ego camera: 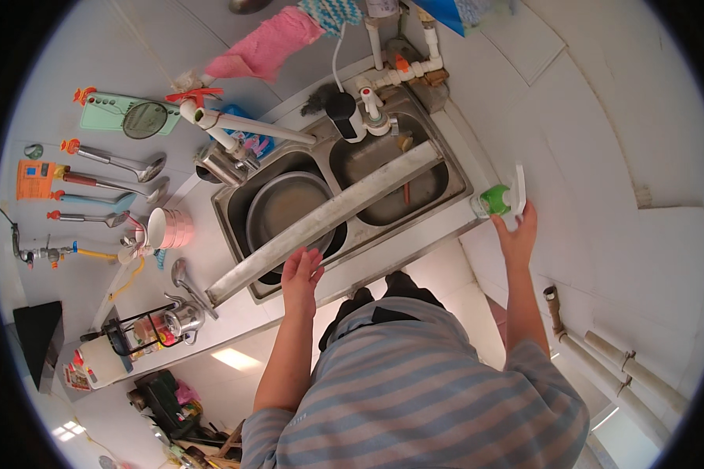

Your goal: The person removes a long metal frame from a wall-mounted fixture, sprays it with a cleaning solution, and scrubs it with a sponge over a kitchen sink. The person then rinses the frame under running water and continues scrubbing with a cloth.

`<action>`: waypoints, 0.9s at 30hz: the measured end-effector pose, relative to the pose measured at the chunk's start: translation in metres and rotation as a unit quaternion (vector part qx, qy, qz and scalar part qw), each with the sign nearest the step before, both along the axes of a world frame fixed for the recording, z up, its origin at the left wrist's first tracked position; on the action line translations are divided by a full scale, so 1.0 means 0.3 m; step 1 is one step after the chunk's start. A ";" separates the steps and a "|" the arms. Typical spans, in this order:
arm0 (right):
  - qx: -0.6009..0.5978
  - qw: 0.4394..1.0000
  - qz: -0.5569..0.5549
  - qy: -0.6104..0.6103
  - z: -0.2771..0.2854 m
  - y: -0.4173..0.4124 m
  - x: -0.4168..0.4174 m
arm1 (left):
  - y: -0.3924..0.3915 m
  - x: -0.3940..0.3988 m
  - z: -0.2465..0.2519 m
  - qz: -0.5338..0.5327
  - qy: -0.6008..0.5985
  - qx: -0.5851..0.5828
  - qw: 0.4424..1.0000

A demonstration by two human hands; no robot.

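Across the double-basin steel sink [352, 239] lies a long metal channel [334, 220], set diagonally over both basins. A round metal basin [287, 205] with cloudy liquid sits in the left sink compartment. My left hand [300, 281] is beside the channel near the sink's front edge, fingers apart, with nothing seen in it. My right hand [515, 231] is at the counter's right end, its fingertips at a green and clear bottle [496, 200] and a white piece [520, 187] next to it. Whether the fingers grip either one cannot be told.
A white tap [374, 111] and a black and white dispenser [345, 117] stand behind the sink. On the left counter are a ladle [190, 284], a steel pot [183, 319], pink cups [171, 227] and a wire-framed rack [144, 334]. Utensils hang on the left wall.
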State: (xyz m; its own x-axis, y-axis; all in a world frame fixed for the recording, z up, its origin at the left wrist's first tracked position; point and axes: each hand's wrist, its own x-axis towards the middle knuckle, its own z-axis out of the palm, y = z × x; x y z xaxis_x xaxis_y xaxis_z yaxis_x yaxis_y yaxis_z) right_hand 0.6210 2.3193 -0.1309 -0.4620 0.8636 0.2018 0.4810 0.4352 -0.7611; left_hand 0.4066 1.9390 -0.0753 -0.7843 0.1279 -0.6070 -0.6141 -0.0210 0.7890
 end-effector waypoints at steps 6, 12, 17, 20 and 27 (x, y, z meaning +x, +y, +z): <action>-0.192 0.978 -0.084 -0.016 -0.119 -0.171 0.076 | -0.084 0.005 -0.011 0.043 0.003 0.009 0.999; -0.202 0.952 0.208 0.099 -0.038 -0.328 -0.287 | -0.191 0.006 -0.017 0.079 0.018 0.011 0.997; -0.243 0.927 0.280 0.048 0.060 -0.295 -0.621 | -0.236 0.013 0.047 0.132 0.048 0.042 0.989; -0.048 0.804 0.454 -0.382 -0.054 -0.209 -0.701 | -0.284 0.039 0.072 0.166 0.072 0.052 0.982; -0.107 0.642 0.368 -0.664 -0.523 -0.171 -0.805 | -0.351 0.167 0.104 0.170 0.079 -0.092 0.978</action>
